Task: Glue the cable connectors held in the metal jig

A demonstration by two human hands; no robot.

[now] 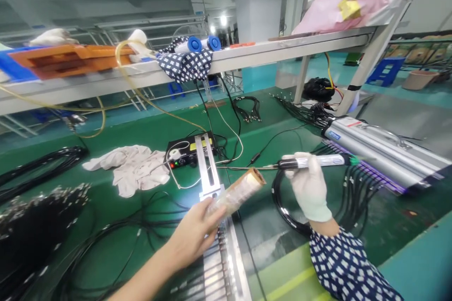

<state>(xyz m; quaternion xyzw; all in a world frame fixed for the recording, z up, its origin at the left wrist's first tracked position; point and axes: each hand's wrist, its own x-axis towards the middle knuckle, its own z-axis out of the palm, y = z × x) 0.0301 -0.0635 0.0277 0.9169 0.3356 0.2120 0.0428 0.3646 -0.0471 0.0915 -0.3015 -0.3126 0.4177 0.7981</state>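
Two grips stand closed: left hand (197,226) around cardboard-cored roll (240,190), right hand (311,190) around pen-shaped tool (330,161), which may snag coiled cable (282,211) if lowered.

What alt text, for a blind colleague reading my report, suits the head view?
A bare left hand holds a film-wrapped cardboard tube, and a white-gloved right hand holds a white syringe-like tool with a black end and green tip. Around them on a green workbench are black cables, a slotted metal bracket and a purple-lit silver machine.
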